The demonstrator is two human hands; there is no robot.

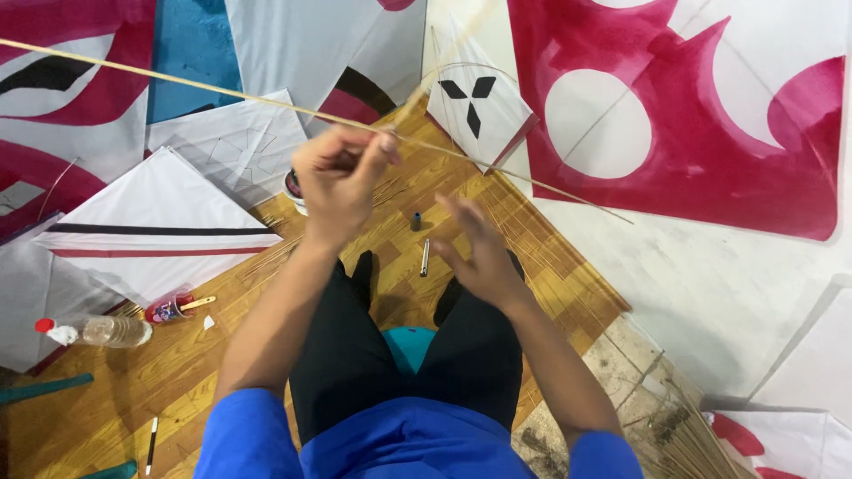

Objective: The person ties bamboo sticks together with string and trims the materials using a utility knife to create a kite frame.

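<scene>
Bamboo stick (222, 87): bare, pinched in closed left hand (340, 177), held across above the wooden floor (177, 372). Right hand (479, 253) open, empty. Not yet joined to any kite; finished kites (151, 217) lie around.

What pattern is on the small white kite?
Three black diamond shapes on the small white kite, seen from the head camera.

Hidden, cropped and blurred parts

The stick (266, 96) ran off the frame at 9 o'clock; the right hand (479, 253) was motion-blurred, its fingers indistinct; the stool (407, 346) lay mostly hidden behind the legs; kites (692, 106) were cropped at 12 o'clock.
</scene>
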